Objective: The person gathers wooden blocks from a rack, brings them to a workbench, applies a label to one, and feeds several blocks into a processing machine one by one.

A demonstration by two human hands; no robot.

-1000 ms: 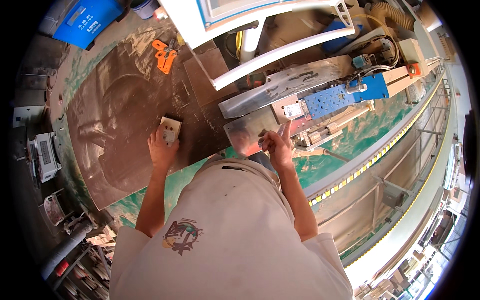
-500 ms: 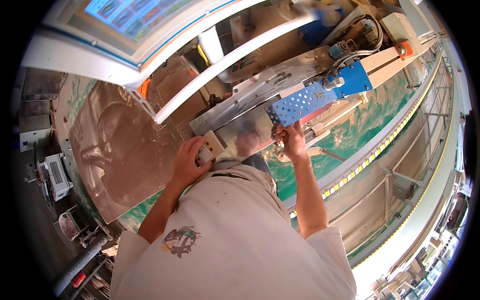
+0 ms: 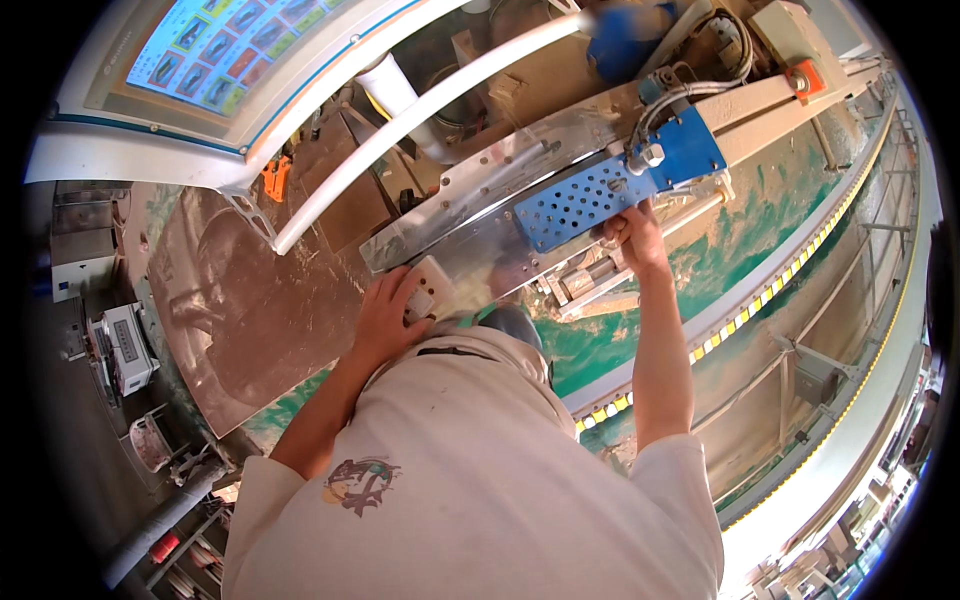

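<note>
My left hand (image 3: 385, 312) rests against a beige control box (image 3: 432, 288) with dark round holes or buttons. Its fingers are stretched along the box's upper left side, and the thumb lies near the lower edge. My right hand (image 3: 640, 238) is closed, fingers curled, at the near edge of a blue plate (image 3: 572, 208) full of round holes. Whatever those fingers hold, if anything, is hidden. Under the blue plate runs a shiny metal bed (image 3: 468, 262), with a long metal rail (image 3: 425, 222) along its far side.
A touchscreen panel (image 3: 225, 50) hangs at upper left, above a curved white tube (image 3: 430, 118). A brown sheet (image 3: 240, 310) lies at left on the dusty green floor (image 3: 590, 350). Cables (image 3: 700, 88) loop behind the blue part. A long rail with yellow markings (image 3: 745, 310) curves along the right.
My right hand has moved right and away along the blue plate, from its near left end. The left hand stays at the control box. The whole view has shifted slightly.
</note>
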